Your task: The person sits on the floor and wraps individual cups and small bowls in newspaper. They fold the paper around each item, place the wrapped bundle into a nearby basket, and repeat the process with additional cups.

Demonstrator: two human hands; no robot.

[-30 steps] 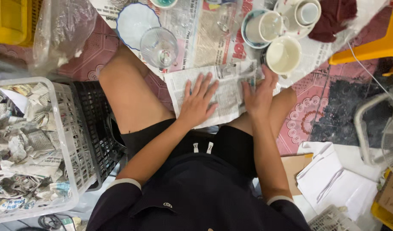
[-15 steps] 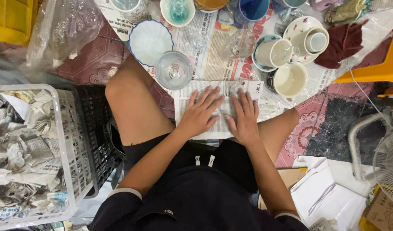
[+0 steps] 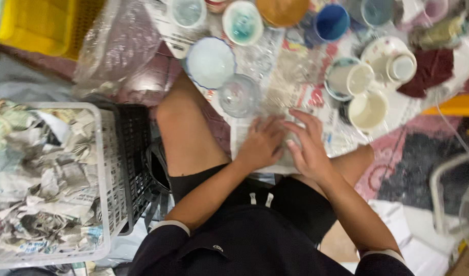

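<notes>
A person seated on the floor pressed both hands onto a folded newspaper sheet (image 3: 267,153) lying across the lap and knees. The left hand (image 3: 262,145) lay open, palm down, fingers spread on the paper; the right hand (image 3: 308,148) was also open, fingers curved over the sheet's right part, gripping nothing that showed. Whether anything sat under or inside the fold could not be told.

Judged from the layout, wrapping looked well underway but far from done: a white plastic basket (image 3: 104,174) at the person's left held many crumpled newspaper bundles, too jumbled to count, w/ a black crate (image 3: 137,153) just beside it, while approx. a dozen dishes stood unwrapped ahead.

Nearest the hands, 1 clear glass (image 3: 238,95) touched the sheet's far edge. At the newspaper's right edge stood 3 cream cups, the closest (image 3: 368,110) alone, 1 on a saucer (image 3: 346,79), 1 on a patterned plate (image 3: 392,64). Beyond the glass: 1 pale blue-rimmed bowl (image 3: 210,62), 1 teal-glazed bowl (image 3: 243,21), 1 blue cup (image 3: 332,21), 1 brown dish (image 3: 283,10). Further pieces at the far edge were cut off. A clear plastic bag (image 3: 119,46) and yellow crate (image 3: 45,25) lay far left; a dark red cloth (image 3: 431,71) far right.
</notes>
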